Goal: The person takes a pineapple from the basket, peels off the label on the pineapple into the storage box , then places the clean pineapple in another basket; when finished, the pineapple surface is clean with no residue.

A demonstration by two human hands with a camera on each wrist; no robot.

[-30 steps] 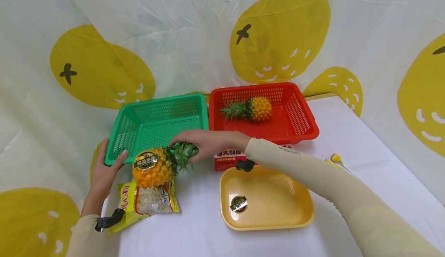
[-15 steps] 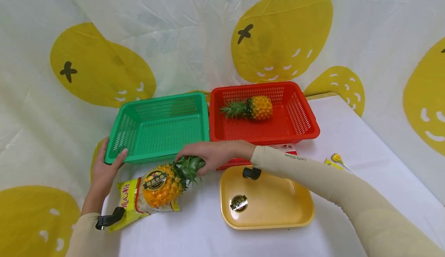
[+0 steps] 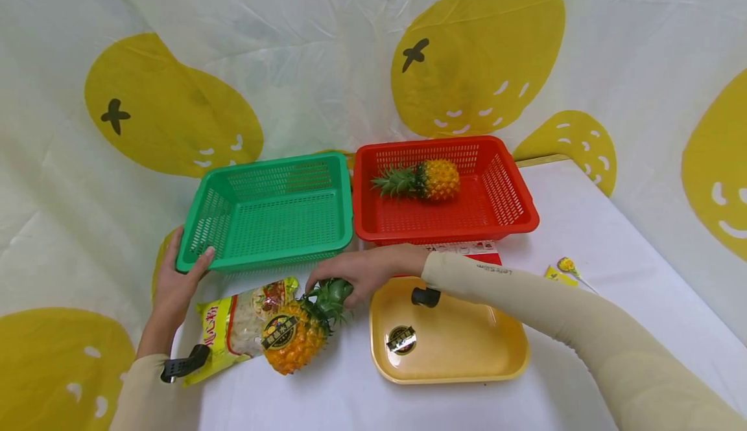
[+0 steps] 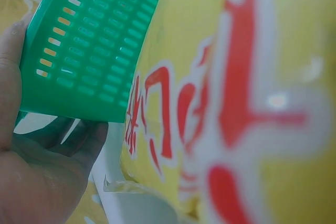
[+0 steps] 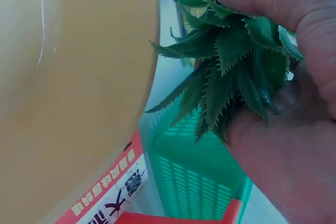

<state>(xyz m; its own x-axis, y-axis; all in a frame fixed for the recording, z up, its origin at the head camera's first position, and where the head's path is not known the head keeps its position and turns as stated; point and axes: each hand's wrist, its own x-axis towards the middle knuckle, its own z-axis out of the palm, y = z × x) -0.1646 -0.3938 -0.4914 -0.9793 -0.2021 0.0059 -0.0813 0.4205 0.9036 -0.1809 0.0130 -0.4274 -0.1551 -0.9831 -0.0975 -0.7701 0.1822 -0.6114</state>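
Note:
My right hand grips a pineapple by its green crown; the crown's spiky leaves sit between thumb and fingers in the right wrist view. The fruit is orange with a black-and-gold label and hangs tilted, overlapping the right end of a yellow food packet. At the left, my left hand holds the near left corner of a green plastic basket, thumb on its side and fingers under its bottom in the left wrist view. Nothing lies in this basket.
Right beside the green basket stands a red basket with another pineapple inside. A red box lies partly hidden behind a yellow tray under my right forearm. A lollipop and small yellow packet lie at right.
My right hand has carried the pineapple right and toward me, from beside the green basket's front across the yellow packet. My left hand stays on the green basket's corner.

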